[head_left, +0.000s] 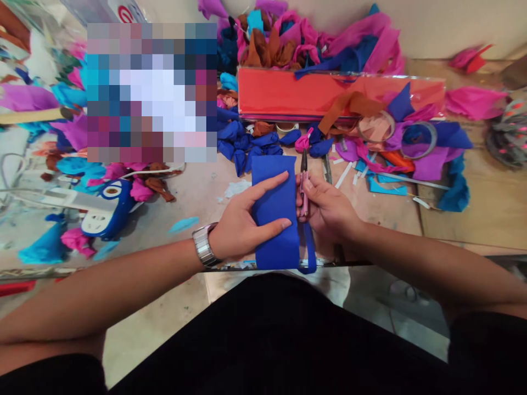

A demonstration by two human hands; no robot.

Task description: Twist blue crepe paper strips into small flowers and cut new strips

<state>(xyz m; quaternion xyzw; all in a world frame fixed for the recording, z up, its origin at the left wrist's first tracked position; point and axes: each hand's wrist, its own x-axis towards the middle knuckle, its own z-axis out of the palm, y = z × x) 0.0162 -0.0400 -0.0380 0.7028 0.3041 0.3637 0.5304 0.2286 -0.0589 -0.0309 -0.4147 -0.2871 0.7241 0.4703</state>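
Note:
My left hand [242, 219] holds a folded piece of blue crepe paper [275, 206] at the table's front edge. The thumb and forefinger lie spread over its top face; the other fingers are hidden beneath. Closed around pink-handled scissors [304, 186] is my right hand [329, 206], just right of the paper. The dark blades point away from me and look closed. A narrow blue strip [309, 249] hangs below my right hand, alongside the sheet. Several crumpled blue paper pieces [255, 144] lie beyond the sheet, with a small pink one [303, 140] near the blade tips.
A red pack in clear wrap [288, 93] lies at the back before a heap of coloured scraps [284, 41]. Tape rolls [419, 139] and paper bits are to the right. A blue-and-white power strip [105, 214] with cables lies left. A blurred patch hides the back left.

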